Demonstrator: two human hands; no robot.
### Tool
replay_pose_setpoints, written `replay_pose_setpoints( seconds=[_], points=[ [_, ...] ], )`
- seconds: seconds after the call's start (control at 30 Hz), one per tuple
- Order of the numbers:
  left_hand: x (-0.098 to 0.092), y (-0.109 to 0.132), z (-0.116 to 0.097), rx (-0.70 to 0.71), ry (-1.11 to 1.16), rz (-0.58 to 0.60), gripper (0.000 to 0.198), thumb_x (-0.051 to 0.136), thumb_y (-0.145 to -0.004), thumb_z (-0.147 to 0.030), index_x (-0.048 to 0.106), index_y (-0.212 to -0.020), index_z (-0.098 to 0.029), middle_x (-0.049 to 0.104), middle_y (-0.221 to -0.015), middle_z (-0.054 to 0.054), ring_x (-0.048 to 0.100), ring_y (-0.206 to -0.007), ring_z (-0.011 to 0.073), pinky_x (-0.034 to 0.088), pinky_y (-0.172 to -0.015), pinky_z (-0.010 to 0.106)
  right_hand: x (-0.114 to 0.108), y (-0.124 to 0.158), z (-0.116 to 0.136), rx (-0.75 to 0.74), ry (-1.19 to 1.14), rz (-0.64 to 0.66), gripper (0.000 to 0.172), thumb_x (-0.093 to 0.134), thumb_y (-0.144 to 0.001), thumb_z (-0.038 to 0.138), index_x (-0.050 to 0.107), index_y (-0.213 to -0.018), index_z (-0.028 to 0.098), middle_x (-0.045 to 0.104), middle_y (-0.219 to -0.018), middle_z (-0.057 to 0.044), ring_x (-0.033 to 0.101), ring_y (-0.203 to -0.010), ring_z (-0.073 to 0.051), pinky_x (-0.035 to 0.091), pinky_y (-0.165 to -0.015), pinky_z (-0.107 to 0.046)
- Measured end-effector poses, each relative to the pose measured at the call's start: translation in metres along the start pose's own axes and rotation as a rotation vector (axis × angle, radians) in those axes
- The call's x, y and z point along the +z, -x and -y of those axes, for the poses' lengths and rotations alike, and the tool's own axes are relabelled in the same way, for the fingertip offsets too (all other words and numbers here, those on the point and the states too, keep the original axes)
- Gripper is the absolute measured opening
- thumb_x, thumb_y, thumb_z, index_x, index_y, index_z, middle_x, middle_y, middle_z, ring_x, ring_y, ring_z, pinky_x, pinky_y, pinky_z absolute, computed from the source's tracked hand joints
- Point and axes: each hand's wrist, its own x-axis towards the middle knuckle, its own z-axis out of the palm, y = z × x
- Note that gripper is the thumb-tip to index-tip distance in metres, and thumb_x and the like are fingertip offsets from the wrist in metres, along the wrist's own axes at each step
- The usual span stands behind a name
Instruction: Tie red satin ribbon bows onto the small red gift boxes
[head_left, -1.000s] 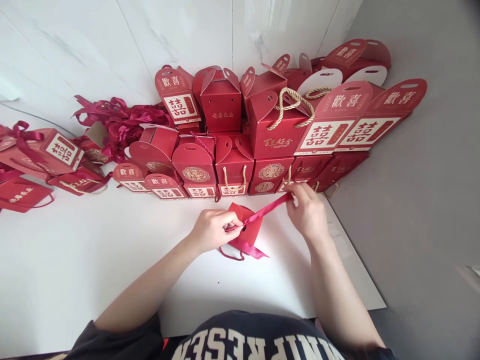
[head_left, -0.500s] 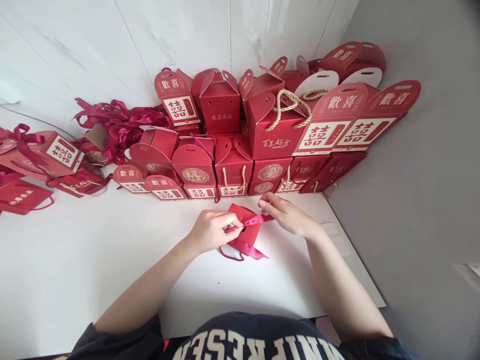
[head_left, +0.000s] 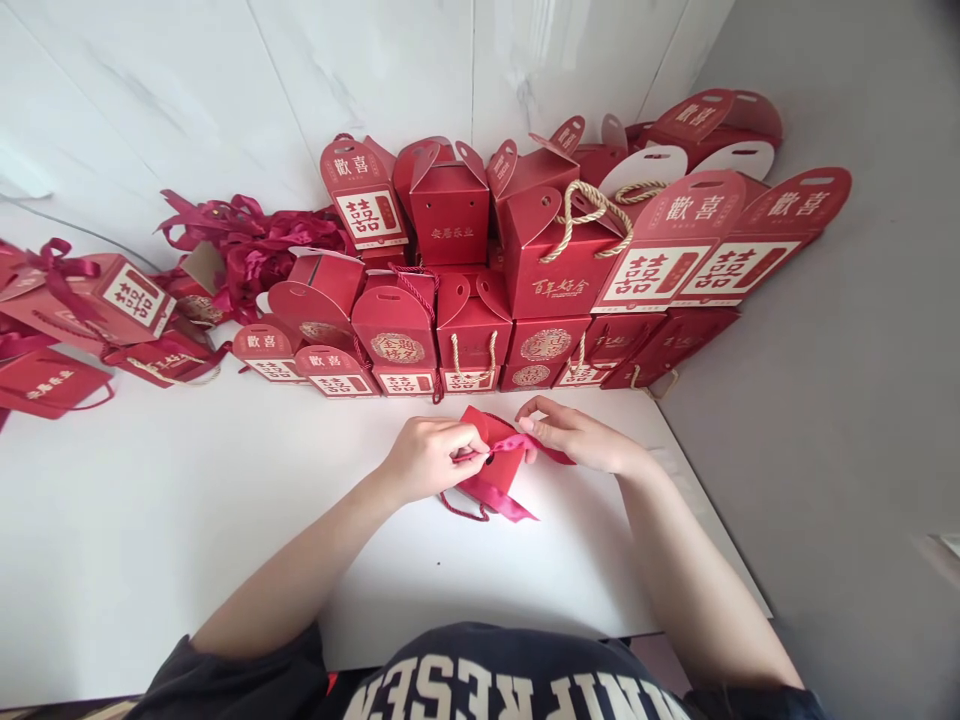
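Observation:
A small red gift box (head_left: 507,476) with a dark red cord handle (head_left: 466,512) lies on the white table in front of me. My left hand (head_left: 435,455) is closed over its upper left side, thumb and forefinger pinching a magenta satin ribbon (head_left: 504,494) at the box top. One ribbon tail hangs loose toward me, while the other stretches right, beneath my right hand (head_left: 574,435). The fingers of that hand curl loosely around this tail, and one fingertip shows below it. Part of the box is hidden behind the left hand.
Stacked red gift boxes (head_left: 471,325) line the wall behind my hands, some with gold rope handles. A heap of magenta ribbons (head_left: 255,245) lies left of them. More ribboned boxes (head_left: 112,290) stand at far left. A grey wall (head_left: 840,420) borders the right side.
The right hand's fingers have shifted around the ribbon tail, which now extends further right under the hand. My left hand keeps its pinch. The view has shifted slightly.

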Motion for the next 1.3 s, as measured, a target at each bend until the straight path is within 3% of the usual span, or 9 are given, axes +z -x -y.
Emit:
replay_pose_setpoints(
  seconds=[0.1, 0.17, 0.27, 0.37, 0.53, 0.63, 0.77, 1.0, 1.3],
  points=[
    [0.0, 0.0, 0.0, -0.003, 0.003, 0.002, 0.012, 0.064, -0.078, -0.014, 0.063, -0.067, -0.019, 0.064, -0.057, -0.005, 0.053, -0.048, 0.0072, 0.041, -0.052, 0.02, 0.002, 0.003, 0.002, -0.07, -0.189, 0.004, 0.038, 0.059, -0.087, 0.059, 0.047, -0.094, 0.023, 0.056, -0.067, 0.004, 0.05, -0.059, -0.011, 0.036, -0.053, -0.022],
    [0.0, 0.0, 0.0, -0.008, 0.007, 0.007, 0.012, 0.063, -0.078, -0.014, 0.063, -0.067, -0.019, 0.065, -0.058, -0.005, 0.054, -0.049, 0.0072, 0.042, -0.052, 0.02, 0.004, 0.005, 0.006, -0.005, -0.22, 0.0, 0.042, 0.059, -0.085, 0.062, 0.046, -0.091, 0.023, 0.056, -0.064, 0.003, 0.052, -0.057, -0.012, 0.037, -0.05, -0.022],
    [0.001, 0.001, -0.001, -0.013, 0.005, 0.006, 0.011, 0.063, -0.078, -0.014, 0.064, -0.069, -0.02, 0.066, -0.059, -0.005, 0.054, -0.049, 0.0073, 0.041, -0.052, 0.02, 0.01, 0.006, 0.018, 0.16, -0.015, -0.062, 0.05, 0.051, -0.084, 0.072, 0.048, -0.08, 0.022, 0.05, -0.055, 0.004, 0.045, -0.045, -0.011, 0.032, -0.042, -0.022],
    [0.001, 0.001, -0.003, -0.011, 0.002, -0.005, 0.011, 0.064, -0.077, -0.014, 0.064, -0.068, -0.02, 0.063, -0.056, -0.006, 0.052, -0.048, 0.007, 0.04, -0.051, 0.02, 0.013, 0.005, 0.028, 0.154, 0.206, -0.154, 0.057, 0.052, -0.081, 0.073, 0.044, -0.063, 0.019, 0.036, -0.05, 0.006, 0.034, -0.043, -0.008, 0.026, -0.039, -0.021],
    [0.003, 0.0, -0.004, -0.017, -0.004, -0.001, 0.012, 0.064, -0.078, -0.015, 0.064, -0.067, -0.02, 0.061, -0.054, -0.006, 0.051, -0.048, 0.0073, 0.04, -0.051, 0.02, 0.012, 0.005, 0.032, 0.152, 0.204, -0.116, 0.06, 0.059, -0.076, 0.072, 0.038, -0.055, 0.02, 0.028, -0.05, 0.006, 0.03, -0.044, -0.008, 0.025, -0.036, -0.023],
    [0.003, 0.0, -0.005, -0.046, 0.001, 0.019, 0.014, 0.062, -0.08, -0.017, 0.064, -0.066, -0.02, 0.061, -0.054, -0.005, 0.052, -0.049, 0.008, 0.041, -0.052, 0.021, 0.01, 0.004, 0.031, 0.154, 0.15, -0.031, 0.054, 0.063, -0.075, 0.067, 0.049, -0.056, 0.018, 0.027, -0.05, 0.006, 0.026, -0.043, -0.007, 0.022, -0.036, -0.023],
    [-0.009, -0.003, -0.008, -0.208, 0.081, 0.148, 0.009, 0.063, -0.081, -0.022, 0.069, -0.075, -0.021, 0.065, -0.062, -0.003, 0.058, -0.056, 0.0097, 0.045, -0.056, 0.021, 0.01, 0.002, 0.03, 0.13, 0.053, 0.047, 0.041, 0.072, -0.072, 0.058, 0.068, -0.072, 0.016, 0.032, -0.053, 0.006, 0.023, -0.043, -0.005, 0.016, -0.037, -0.023],
    [-0.049, -0.008, -0.01, -0.616, 0.513, 0.419, 0.018, 0.059, -0.087, -0.031, 0.07, -0.087, -0.017, 0.071, -0.072, 0.003, 0.067, -0.061, 0.015, 0.055, -0.058, 0.025, 0.01, -0.002, 0.022, 0.144, 0.015, 0.036, 0.038, 0.074, -0.071, 0.054, 0.068, -0.074, 0.017, 0.036, -0.052, 0.007, 0.028, -0.041, -0.005, 0.024, -0.035, -0.022],
    [-0.061, -0.011, 0.003, -0.704, 0.525, 0.563, 0.032, 0.057, -0.088, -0.043, 0.065, -0.071, -0.017, 0.066, -0.063, 0.001, 0.062, -0.06, 0.0133, 0.048, -0.056, 0.023, 0.006, 0.001, 0.011, 0.1, -0.023, 0.13, 0.039, 0.06, -0.085, 0.055, 0.056, -0.073, 0.018, 0.049, -0.045, 0.006, 0.043, -0.038, -0.008, 0.032, -0.036, -0.02]
  ],
)
